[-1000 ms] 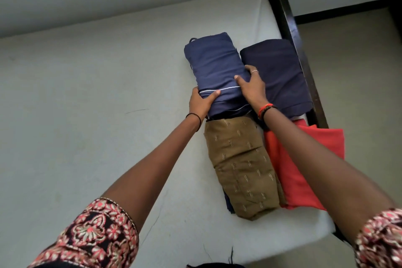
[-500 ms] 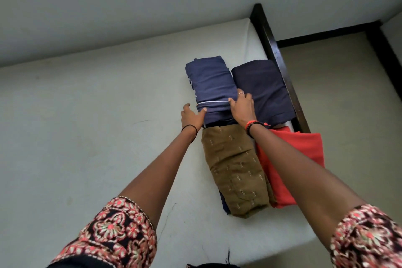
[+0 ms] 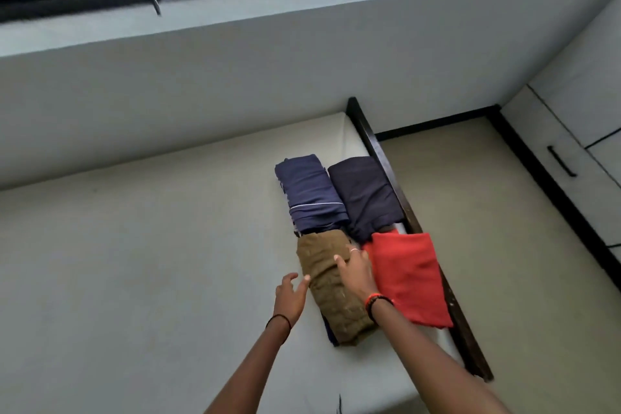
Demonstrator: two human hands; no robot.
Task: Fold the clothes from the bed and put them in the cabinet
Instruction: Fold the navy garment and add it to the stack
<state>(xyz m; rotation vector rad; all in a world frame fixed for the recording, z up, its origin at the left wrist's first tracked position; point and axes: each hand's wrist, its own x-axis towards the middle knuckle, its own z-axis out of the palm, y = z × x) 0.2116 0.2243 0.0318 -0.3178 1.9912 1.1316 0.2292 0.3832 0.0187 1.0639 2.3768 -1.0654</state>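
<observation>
Several folded clothes lie at the right edge of the bed [image 3: 134, 262]: a blue piece with a white stripe [image 3: 311, 193], a dark navy piece [image 3: 364, 193], a brown patterned piece [image 3: 327, 292] and a red piece [image 3: 410, 279]. My right hand [image 3: 356, 270] rests flat on the brown piece beside the red one, fingers spread. Just left of the brown piece, my left hand [image 3: 290, 296] hovers open over the mattress, its fingertips near the fabric's edge. Neither hand holds anything.
The dark wooden bed frame [image 3: 396, 178] runs along the right side of the mattress. A white cabinet [image 3: 571, 144] with a black handle [image 3: 561, 161] stands at the far right across a strip of floor. A wall and a barred window lie beyond the bed.
Both hands have let go of the blue piece and drawn back to the brown piece. The view has tilted up, and the window and cabinet have come into sight.
</observation>
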